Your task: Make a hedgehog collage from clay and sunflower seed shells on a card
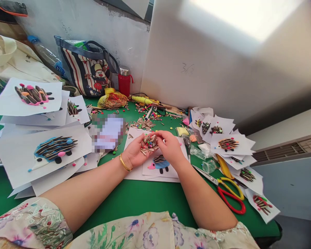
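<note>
Currently, my left grip (135,152) is cupped palm up, half closed, and supports a small heap of striped sunflower seeds (148,145) mixed with colored beads (152,141). My right grip (171,146) is bent over the right side of this heap, thumb and fingertips drawn close together; I cannot tell whether a seed is held between them. Both are positioned above a blue hedgehog picture (162,165) with a pink snout, lying on white paper sheets (134,174) at mid-width of the desk (145,200). A gold bangle (122,162) encircles my left wrist. Loose seeds (142,123) are scattered toward the far edge, where a red bottle (123,83) and a striped tote bag (79,71) stand. A stack of hedgehog cards (14,157) occupies the left side; a row of overlapping cards (243,148) follows the right edge to the near right corner. Scissors (226,193) with yellow and red handles lie just inside this row.
</note>
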Demonstrator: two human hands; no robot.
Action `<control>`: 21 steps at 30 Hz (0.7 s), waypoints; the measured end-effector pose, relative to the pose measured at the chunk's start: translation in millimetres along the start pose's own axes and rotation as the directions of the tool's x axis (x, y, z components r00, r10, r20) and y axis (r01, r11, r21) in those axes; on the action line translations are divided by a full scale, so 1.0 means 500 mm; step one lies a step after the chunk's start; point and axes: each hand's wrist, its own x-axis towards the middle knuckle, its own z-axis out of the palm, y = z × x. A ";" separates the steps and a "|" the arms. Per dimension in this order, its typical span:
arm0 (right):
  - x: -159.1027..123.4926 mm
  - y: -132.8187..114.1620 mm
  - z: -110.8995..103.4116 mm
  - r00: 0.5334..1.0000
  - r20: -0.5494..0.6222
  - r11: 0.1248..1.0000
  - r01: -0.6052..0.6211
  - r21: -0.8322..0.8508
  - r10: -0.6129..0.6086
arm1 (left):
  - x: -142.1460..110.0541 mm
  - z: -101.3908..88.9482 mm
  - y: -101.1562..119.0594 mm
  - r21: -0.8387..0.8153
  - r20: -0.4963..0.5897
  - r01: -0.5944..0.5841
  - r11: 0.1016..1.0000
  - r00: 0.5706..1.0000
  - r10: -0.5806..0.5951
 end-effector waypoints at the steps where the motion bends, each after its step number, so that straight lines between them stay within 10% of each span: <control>1: 0.000 0.001 -0.001 1.000 0.008 1.000 0.008 0.001 -0.008 | -0.001 0.000 0.000 -0.003 0.001 -0.001 1.000 1.000 0.001; 21: 0.006 -0.033 0.041 0.975 0.182 0.875 0.199 -0.441 -0.130 | 0.003 -0.001 0.003 -0.075 0.003 0.003 0.997 1.000 -0.002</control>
